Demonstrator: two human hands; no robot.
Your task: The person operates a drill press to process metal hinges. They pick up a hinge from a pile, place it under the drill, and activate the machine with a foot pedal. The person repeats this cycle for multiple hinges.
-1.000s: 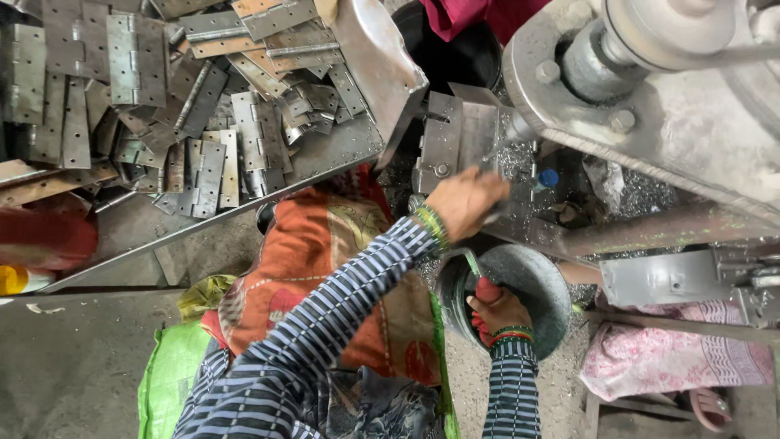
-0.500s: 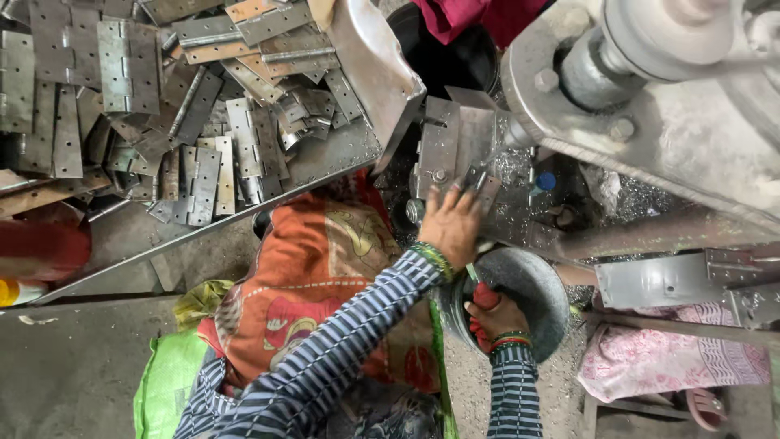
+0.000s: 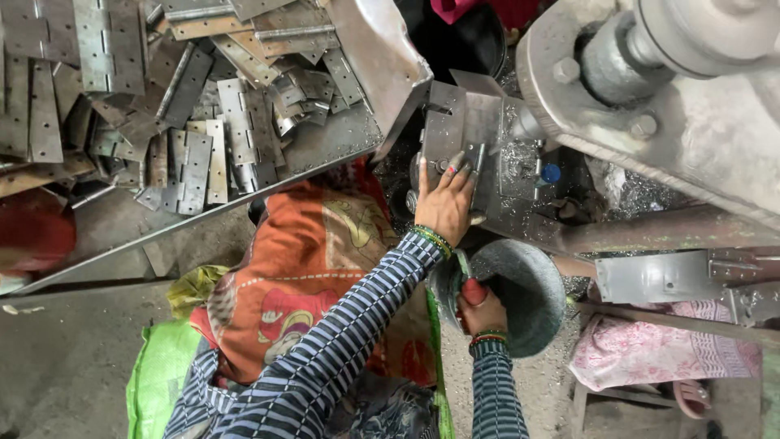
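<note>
Fingers of the left hand (image 3: 445, 203) spread wide against the metal fixture (image 3: 465, 134); below that fixture, the right hand (image 3: 481, 306) grips a red-handled tool (image 3: 473, 290) inside the grey bowl (image 3: 528, 293). Hinges (image 3: 195, 167) lie heaped leftward, apparently still awaiting handling.

Hinges: a heap of flat grey metal hinge plates (image 3: 187, 122) is piled on a sloping grey steel tray (image 3: 341, 142), toward its upper-left corner.
Cloths: an orange printed cloth (image 3: 301, 268) is spread beside a green sack (image 3: 158, 374); a pink patterned cloth (image 3: 650, 358) lies lower right.
</note>
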